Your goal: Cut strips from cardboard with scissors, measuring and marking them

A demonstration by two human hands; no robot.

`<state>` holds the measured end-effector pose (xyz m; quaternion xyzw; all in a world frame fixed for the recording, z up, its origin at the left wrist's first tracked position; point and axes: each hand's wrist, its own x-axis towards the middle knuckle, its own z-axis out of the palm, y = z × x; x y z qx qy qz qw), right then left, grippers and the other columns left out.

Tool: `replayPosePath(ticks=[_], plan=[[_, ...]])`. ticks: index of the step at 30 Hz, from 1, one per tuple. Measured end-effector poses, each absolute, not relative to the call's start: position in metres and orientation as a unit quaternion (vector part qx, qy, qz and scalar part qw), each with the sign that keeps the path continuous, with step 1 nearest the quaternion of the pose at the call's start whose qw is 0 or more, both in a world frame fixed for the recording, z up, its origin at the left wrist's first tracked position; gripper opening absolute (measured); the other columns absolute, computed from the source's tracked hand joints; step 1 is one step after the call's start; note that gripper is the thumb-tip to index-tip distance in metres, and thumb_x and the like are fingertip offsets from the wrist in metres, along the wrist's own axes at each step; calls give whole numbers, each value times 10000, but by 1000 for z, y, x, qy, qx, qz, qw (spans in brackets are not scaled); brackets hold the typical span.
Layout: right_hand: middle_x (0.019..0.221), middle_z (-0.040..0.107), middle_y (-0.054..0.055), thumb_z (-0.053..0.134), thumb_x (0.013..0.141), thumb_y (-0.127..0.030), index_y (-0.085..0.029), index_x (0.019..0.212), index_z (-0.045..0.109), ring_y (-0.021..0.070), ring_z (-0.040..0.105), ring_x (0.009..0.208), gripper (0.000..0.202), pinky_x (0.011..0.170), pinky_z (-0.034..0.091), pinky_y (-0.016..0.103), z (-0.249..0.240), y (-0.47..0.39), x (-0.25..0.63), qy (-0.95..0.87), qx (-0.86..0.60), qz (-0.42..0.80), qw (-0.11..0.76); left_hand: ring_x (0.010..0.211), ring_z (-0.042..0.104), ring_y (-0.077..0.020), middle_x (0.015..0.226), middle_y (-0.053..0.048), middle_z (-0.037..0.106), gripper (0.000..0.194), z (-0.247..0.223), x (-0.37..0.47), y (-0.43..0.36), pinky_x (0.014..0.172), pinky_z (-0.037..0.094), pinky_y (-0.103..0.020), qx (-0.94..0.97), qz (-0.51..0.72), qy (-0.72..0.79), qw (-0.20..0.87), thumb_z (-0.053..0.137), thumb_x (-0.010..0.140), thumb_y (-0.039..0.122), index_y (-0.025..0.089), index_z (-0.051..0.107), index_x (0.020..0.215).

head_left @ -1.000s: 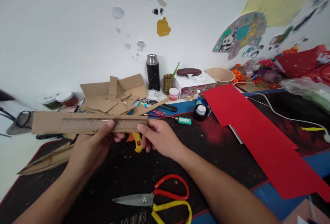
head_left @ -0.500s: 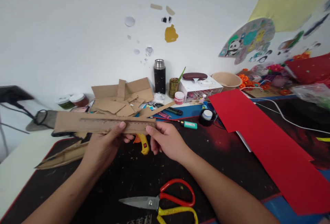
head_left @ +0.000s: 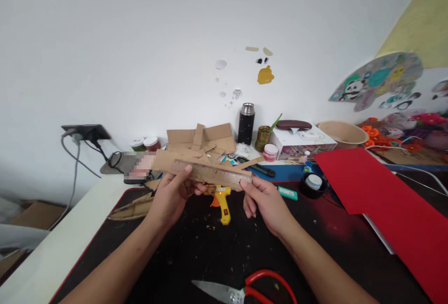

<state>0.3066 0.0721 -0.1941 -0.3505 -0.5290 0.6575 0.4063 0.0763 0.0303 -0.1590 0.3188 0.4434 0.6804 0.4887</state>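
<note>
A clear ruler [head_left: 213,173] lies along a strip of brown cardboard [head_left: 163,160], both held above the dark mat. My left hand [head_left: 171,199] is closed around the middle of the pair, thumb on top of the ruler. At the right end, my right hand [head_left: 269,201] pinches ruler and strip between thumb and fingers. Behind them on the mat sits a yellow glue gun [head_left: 223,203], its front part hidden by the strip and my left fingers. Closer to me lie scissors [head_left: 224,291] with a red handle, cut off by the lower picture edge.
Cardboard scraps [head_left: 220,138] pile up at the back beside a black flask [head_left: 246,124]. Red card [head_left: 371,192] covers the right side. A green box cutter [head_left: 261,169], a teal lighter-like item [head_left: 287,193] and a black roll [head_left: 312,185] lie behind my right hand.
The view has turned left and upward, so the table things sit further right and lower. The strip and ruler now slope down to the right. Both hands keep their hold.
</note>
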Motion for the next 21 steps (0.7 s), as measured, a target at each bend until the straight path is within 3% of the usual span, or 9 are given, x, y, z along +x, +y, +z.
replayPosePath(ticks=[4,10,21], plan=[[433,478,-92,796,886,-722,-214,796,596,130,508,383,553,449,306,237,-195,73,307,-521,-348,665,405,486,707,-167,677,-54,787,463,-155,70,30,480,569,-224,329,680,432,492,991,709,411,135,779,1015],[429,464,-90,793,887,-726,-191,845,655,136,497,380,555,442,286,248,-196,73,307,-523,-351,664,402,486,711,-189,592,-63,755,342,-160,67,33,471,565,-233,325,679,430,498,971,740,376,139,775,890],[434,464,-88,788,893,-719,-216,802,603,140,500,384,543,435,281,244,-199,75,307,-527,-355,657,405,486,711,-166,654,-52,776,381,-164,71,35,458,554,-212,305,692,426,497,997,702,382,138,762,876]])
